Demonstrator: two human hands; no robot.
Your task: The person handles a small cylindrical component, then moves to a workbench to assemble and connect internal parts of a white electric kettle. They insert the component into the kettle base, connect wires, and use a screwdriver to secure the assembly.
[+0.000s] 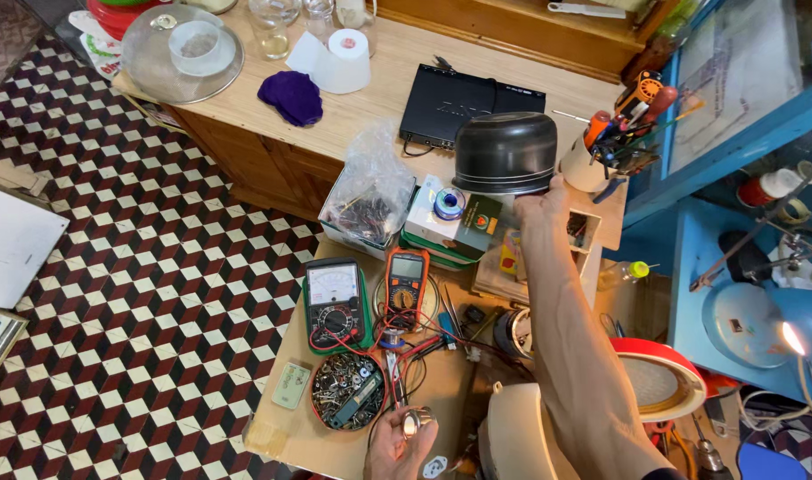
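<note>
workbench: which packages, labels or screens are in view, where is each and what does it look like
Analog meter: left of the orange one, green case, white dial face.
Digital meter: bench centre, orange, small grey screen.
Box: below the upturned black pot held by the right hand, dark with an orange label.
Plastic bag: clear, over a tray of parts.

The room is evenly bright. A lit desk lamp (793,336) glares at the right; edges far from it bend outward, wide-angle. Shadows stay soft, focus sharp.

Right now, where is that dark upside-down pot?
The dark pot sits inverted toward the upper right of the head view, held at its rim by the right hand, beside the black box and the tool cup.
</note>
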